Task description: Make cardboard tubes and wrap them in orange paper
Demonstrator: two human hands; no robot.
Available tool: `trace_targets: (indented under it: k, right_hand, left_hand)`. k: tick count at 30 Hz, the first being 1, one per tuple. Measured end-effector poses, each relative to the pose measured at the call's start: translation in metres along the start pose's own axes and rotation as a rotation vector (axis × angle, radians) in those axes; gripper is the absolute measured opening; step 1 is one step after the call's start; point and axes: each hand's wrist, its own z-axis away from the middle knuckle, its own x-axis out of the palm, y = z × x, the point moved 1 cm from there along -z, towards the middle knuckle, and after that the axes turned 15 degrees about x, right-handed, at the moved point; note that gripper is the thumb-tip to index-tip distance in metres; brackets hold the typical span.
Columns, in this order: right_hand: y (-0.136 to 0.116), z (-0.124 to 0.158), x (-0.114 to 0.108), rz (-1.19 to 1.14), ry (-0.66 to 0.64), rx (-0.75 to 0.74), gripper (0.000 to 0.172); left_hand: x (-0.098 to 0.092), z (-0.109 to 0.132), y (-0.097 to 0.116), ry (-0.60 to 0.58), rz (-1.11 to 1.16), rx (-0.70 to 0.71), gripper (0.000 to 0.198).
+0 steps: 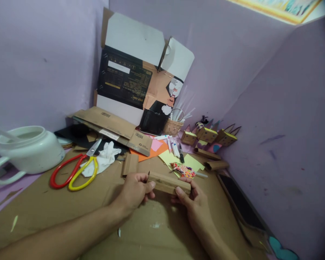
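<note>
Lilac walls flank cardboard-covered tabletop. Folded cardboard piece sits between hands, over tabletop: left hand pinches one end, right hand grips other. Hard pinching could crush it; uneven pull could twist it; slackened hold could let folds spring open.

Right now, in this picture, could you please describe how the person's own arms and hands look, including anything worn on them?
The left hand and right hand are bare, without gloves. No rings, watch or bracelet can be seen. The left forearm and right forearm show no sleeve within the picture. No clear markings can be made out.
</note>
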Motion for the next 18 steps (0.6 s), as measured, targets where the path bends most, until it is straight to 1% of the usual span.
trace_targets:
  k: [4, 7, 9, 11, 13, 16, 18]
  right_hand:
    - [-0.001, -0.003, -0.004, -0.037, -0.026, -0.066, 0.058]
    - [-0.001, -0.006, -0.009, -0.066, 0.011, -0.128, 0.049]
    - [-0.001, -0.007, -0.011, -0.073, 0.038, -0.128, 0.041]
    - [-0.002, -0.006, -0.011, -0.064, 0.053, -0.104, 0.038]
    - [-0.004, -0.004, -0.01, -0.038, 0.078, -0.078, 0.034]
    - [-0.007, -0.002, -0.008, 0.021, 0.12, -0.08, 0.024]
    - [-0.008, -0.001, -0.009, 0.039, 0.136, -0.082, 0.024]
  left_hand:
    - [-0.007, -0.002, 0.003, 0.031, 0.026, 0.018, 0.017]
    - [-0.014, -0.007, 0.007, 0.07, 0.039, 0.029, 0.021]
    - [-0.016, -0.009, 0.01, 0.087, 0.042, 0.035, 0.023]
    - [-0.015, -0.01, 0.012, 0.093, 0.042, 0.041, 0.024]
    - [-0.014, -0.009, 0.012, 0.087, 0.041, 0.036, 0.024]
    - [-0.012, -0.007, 0.01, 0.066, 0.04, 0.03, 0.025]
    - [-0.012, -0.005, 0.009, 0.045, 0.039, 0.045, 0.025]
